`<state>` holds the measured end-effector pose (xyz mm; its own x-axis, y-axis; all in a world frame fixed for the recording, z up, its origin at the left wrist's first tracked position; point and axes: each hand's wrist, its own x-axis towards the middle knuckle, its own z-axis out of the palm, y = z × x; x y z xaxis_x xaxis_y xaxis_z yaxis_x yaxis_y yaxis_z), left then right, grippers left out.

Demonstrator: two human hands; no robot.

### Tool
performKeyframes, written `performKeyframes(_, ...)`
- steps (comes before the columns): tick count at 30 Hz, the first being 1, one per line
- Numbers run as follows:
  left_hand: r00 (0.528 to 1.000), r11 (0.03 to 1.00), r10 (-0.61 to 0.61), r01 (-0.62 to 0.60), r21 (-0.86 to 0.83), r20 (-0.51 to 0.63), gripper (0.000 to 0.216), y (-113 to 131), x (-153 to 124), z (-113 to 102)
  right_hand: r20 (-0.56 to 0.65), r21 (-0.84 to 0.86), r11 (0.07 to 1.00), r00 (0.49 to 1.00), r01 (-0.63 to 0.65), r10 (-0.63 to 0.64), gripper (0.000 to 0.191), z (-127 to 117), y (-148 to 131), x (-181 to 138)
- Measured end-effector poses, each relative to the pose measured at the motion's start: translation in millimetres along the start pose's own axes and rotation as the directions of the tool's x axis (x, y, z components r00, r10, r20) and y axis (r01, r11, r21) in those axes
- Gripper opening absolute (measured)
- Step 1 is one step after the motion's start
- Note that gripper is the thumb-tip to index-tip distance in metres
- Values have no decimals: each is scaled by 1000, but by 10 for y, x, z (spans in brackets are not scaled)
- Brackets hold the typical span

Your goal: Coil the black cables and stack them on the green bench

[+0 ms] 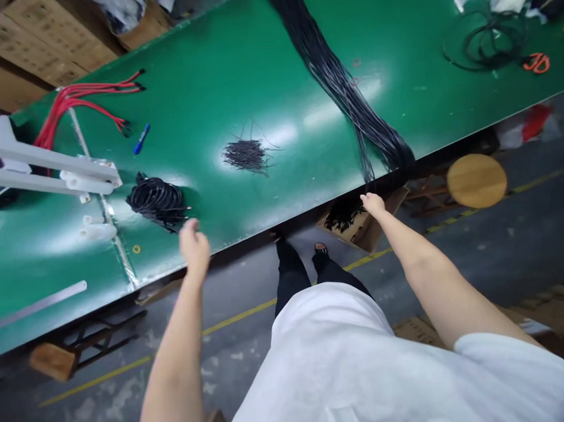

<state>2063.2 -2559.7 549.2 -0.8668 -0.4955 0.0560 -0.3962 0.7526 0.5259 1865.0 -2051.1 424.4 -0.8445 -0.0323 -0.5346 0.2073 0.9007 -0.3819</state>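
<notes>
My left hand (pixel 194 248) is at the table's front edge, just beside a coiled bundle of black cable (pixel 156 202). Its fingers are curled in, and whatever may be inside them is hidden. My right hand (pixel 374 204) is closed in a pinch just off the front edge, at the ends of a few black cables (pixel 365 159). These strands split off from a long, thick bundle of black cables (pixel 331 70) laid across the table. Between my hands, farther in, lies a small pile of short black ties (pixel 245 155).
Red cables (pixel 75 96), a blue marker (pixel 141 139) and a white clamp-like fixture (pixel 88 177) are on the left of the green table (pixel 281 198). Orange scissors (pixel 536 63) lie far right. Below the edge are a cardboard box (pixel 365 232) and a round stool (pixel 476 180).
</notes>
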Motion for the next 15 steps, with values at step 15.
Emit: performKeyframes(15,518,796,553,-98,-597,653,42,2169,-2178,1878,210,958,284,594,33,-776,49,-658,-510,-2452)
